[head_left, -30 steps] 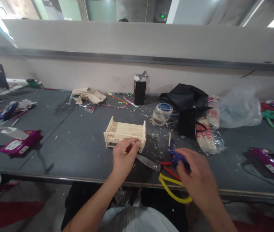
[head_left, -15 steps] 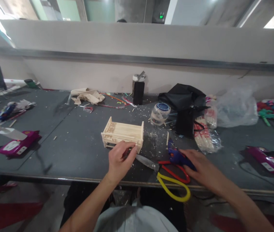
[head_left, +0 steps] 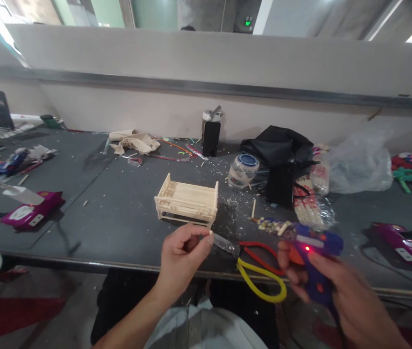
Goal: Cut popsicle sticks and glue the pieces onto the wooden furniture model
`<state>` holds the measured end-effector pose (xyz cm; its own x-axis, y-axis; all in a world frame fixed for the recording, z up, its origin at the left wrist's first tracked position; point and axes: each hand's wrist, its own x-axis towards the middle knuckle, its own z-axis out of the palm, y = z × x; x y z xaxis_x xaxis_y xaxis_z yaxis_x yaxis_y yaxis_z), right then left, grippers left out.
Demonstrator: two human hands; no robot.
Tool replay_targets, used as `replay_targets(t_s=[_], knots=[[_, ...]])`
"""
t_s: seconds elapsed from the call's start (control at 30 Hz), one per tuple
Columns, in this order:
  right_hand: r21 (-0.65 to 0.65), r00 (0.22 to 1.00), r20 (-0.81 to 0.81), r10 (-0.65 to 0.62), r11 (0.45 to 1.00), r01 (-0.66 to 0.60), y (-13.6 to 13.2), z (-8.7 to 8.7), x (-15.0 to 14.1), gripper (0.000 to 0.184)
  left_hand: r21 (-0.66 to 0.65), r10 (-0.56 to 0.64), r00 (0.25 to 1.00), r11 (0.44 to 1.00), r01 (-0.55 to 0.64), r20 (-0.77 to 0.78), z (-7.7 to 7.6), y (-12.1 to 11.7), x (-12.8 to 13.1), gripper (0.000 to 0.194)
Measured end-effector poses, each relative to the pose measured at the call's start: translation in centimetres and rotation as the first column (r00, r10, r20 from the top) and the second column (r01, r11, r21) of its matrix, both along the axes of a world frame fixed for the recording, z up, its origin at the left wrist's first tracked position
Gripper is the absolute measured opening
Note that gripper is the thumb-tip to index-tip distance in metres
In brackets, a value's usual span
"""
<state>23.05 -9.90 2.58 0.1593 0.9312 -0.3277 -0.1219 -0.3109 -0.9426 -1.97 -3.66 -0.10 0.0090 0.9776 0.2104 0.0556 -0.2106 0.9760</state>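
My left hand point(head_left: 184, 252) is closed in a pinch over the table's front edge. A small pale piece of wooden stick point(head_left: 211, 233) shows at its fingertips. Just beyond stands a little bed-like model point(head_left: 187, 198) built of thin wooden sticks, apart from the fingers. My right hand point(head_left: 325, 276), slightly blurred, is wrapped around a blue hot glue gun point(head_left: 311, 240) with a glowing red light. Bits of wood and glue cling to the gun's front end, and its nozzle points left. Between my hands lie scissors point(head_left: 262, 278) with red and yellow loop handles, which overhang the edge.
A clear jar with a blue lid point(head_left: 243, 170), a black bag point(head_left: 280, 145) and packed sticks point(head_left: 308, 201) lie at the right back. Purple devices point(head_left: 33, 211) sit at both sides. A black container point(head_left: 211, 138) stands near the wall. Wood crumbs litter the table point(head_left: 118, 203).
My right hand has lifted the glue gun from the table and turned it, nozzle leftward. My left hand has drawn slightly back from the stick model toward me.
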Motion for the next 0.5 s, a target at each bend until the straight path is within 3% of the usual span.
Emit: replay_targets(t_s=[0.1, 0.17, 0.5], knots=[[0.001, 0.995, -0.076, 0.060, 0.998, -0.060, -2.1, 0.3, -3.3, 0.045, 0.278, 0.054, 0.975, 0.961, 0.008, -0.214, 0.6, -0.3, -0.2, 0.006], [0.025, 0.994, -0.035, 0.101, 0.995, -0.100, -3.0, 0.1, -4.2, 0.051, 0.375, 0.073, 0.955, 0.926, 0.042, -0.287, 1.0, -0.4, -0.4, 0.008], [0.025, 0.957, 0.196, 0.212, 0.975, -0.221, -3.7, -1.0, -3.0, 0.056, 0.504, 0.134, 0.930, 0.862, 0.061, -0.342, 1.3, -0.3, -0.7, 0.007]])
